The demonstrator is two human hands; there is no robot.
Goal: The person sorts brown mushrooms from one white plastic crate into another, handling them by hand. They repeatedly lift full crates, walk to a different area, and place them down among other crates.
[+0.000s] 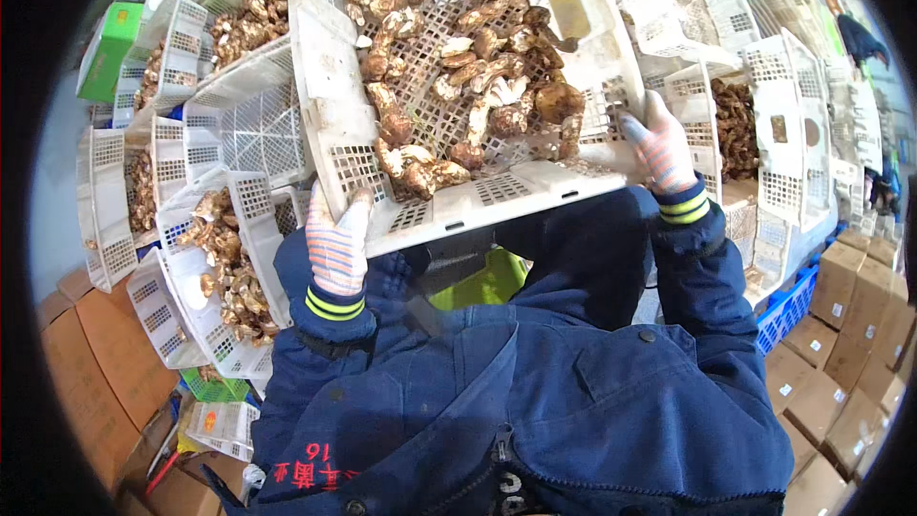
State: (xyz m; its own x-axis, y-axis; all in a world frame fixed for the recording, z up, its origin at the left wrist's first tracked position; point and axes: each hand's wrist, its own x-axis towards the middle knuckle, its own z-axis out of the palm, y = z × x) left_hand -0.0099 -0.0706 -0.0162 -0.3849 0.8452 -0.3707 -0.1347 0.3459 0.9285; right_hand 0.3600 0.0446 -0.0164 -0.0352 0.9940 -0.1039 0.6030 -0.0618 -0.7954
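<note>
Both my hands, in striped knit gloves, grip a white plastic crate (494, 201) by its near corners. My left hand (338, 240) holds the left corner, fingers behind the wall and thumb over the rim. My right hand (660, 145) is on the right corner, thumb over the edge. The crate is tilted, so its lattice floor (426, 97) faces me. Brown mushrooms with thick pale stems, which look like matsutake (501, 82), lie loosely inside, along with small bits of debris. My knees are below the crate.
More white crates (251, 129) surround me; several at left hold mushrooms (236, 265). At right one crate holds dark brown mushrooms (735, 130). A blue crate (786, 309) and stacked cardboard boxes (824, 358) are lower right. A large carton (107, 365) stands lower left. Yellow-green plastic (483, 283) shows between my legs.
</note>
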